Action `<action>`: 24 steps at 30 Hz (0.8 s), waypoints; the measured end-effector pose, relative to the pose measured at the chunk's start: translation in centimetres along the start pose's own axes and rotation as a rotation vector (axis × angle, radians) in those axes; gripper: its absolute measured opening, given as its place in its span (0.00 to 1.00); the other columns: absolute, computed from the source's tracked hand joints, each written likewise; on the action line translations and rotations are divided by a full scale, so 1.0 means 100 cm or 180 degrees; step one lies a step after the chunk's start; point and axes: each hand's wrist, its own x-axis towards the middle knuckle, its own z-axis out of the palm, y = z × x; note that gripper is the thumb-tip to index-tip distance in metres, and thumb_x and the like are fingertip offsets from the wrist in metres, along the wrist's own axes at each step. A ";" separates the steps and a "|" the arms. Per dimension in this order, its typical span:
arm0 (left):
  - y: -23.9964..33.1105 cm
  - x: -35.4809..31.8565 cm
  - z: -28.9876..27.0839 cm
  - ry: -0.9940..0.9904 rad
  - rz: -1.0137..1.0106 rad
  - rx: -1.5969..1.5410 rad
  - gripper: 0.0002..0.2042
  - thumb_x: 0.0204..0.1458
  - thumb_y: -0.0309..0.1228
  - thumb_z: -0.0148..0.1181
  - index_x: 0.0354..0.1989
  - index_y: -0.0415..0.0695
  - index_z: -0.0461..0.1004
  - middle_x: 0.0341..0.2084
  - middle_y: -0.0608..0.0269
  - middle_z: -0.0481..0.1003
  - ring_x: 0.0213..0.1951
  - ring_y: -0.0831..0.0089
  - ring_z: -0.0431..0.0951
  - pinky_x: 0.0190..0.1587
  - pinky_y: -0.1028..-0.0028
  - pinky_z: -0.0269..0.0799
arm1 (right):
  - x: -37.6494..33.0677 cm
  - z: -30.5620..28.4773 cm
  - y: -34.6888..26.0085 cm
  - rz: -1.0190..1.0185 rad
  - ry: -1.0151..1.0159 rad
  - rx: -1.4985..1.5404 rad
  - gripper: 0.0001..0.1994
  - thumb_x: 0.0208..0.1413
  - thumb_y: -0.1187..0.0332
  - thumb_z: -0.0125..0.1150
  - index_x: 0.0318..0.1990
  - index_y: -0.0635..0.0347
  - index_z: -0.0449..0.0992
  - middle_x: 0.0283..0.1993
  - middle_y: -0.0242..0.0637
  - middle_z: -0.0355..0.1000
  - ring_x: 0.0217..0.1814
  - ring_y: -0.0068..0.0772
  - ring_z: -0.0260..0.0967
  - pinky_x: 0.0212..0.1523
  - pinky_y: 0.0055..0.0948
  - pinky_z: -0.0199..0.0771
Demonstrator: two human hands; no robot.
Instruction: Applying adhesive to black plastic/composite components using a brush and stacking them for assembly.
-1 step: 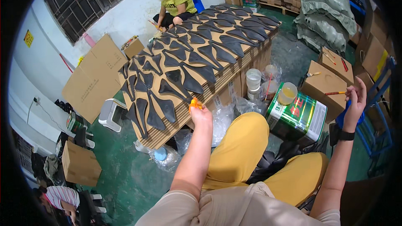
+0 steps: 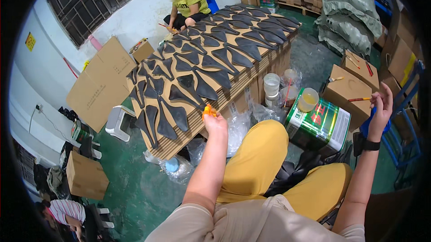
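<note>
My left hand (image 2: 216, 124) is closed around a small bright orange object (image 2: 209, 111), whose kind I cannot make out. It is at the near edge of a stack of flat cardboard (image 2: 167, 151), on which many black, tapered, saddle-shaped pieces (image 2: 178, 115) lie in rows. My right hand (image 2: 382, 103) is raised at the right with its fingers apart. Beside its fingertips, an orange-red stick-like handle (image 2: 359, 99) lies over the edge of a carton; I see no grip on it. A cup of yellowish liquid (image 2: 308, 100) stands on a green metal can (image 2: 324, 123) by my knee.
Brushes (image 2: 336, 79) and a red-handled tool (image 2: 369, 69) lie on cartons (image 2: 343, 91) at the right. Clear plastic cups (image 2: 271, 84) and bags stand near the stack. A grey stool (image 2: 120, 123) is at its left. One person (image 2: 191, 2) sits across; another (image 2: 67, 210) is at lower left.
My hands stay where they were. The person across has shifted a hand slightly.
</note>
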 end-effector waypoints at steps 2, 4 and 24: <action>0.000 -0.001 0.001 -0.0035 -0.0002 0.0036 0.06 0.53 0.29 0.46 0.33 0.48 0.71 0.27 0.75 0.73 0.24 0.83 0.67 0.26 0.82 0.56 | -0.002 0.001 0.000 0.0039 0.0050 -0.0010 0.17 0.56 0.76 0.45 0.54 0.61 0.64 0.32 0.30 0.67 0.28 0.16 0.60 0.27 0.14 0.60; 0.003 0.003 0.000 -0.0048 -0.0009 0.0044 0.06 0.53 0.29 0.46 0.33 0.48 0.71 0.27 0.75 0.72 0.24 0.83 0.67 0.26 0.82 0.56 | -0.003 0.001 0.002 0.0073 0.0021 -0.0033 0.16 0.56 0.75 0.45 0.54 0.60 0.64 0.32 0.30 0.66 0.28 0.16 0.60 0.27 0.14 0.59; 0.021 0.001 -0.005 -0.0101 -0.0238 0.0132 0.04 0.51 0.30 0.53 0.34 0.47 0.71 0.30 0.74 0.72 0.27 0.84 0.67 0.29 0.84 0.57 | -0.083 0.261 -0.027 0.2535 -0.3132 0.1273 0.07 0.52 0.68 0.55 0.30 0.63 0.73 0.18 0.26 0.64 0.16 0.16 0.60 0.16 0.17 0.57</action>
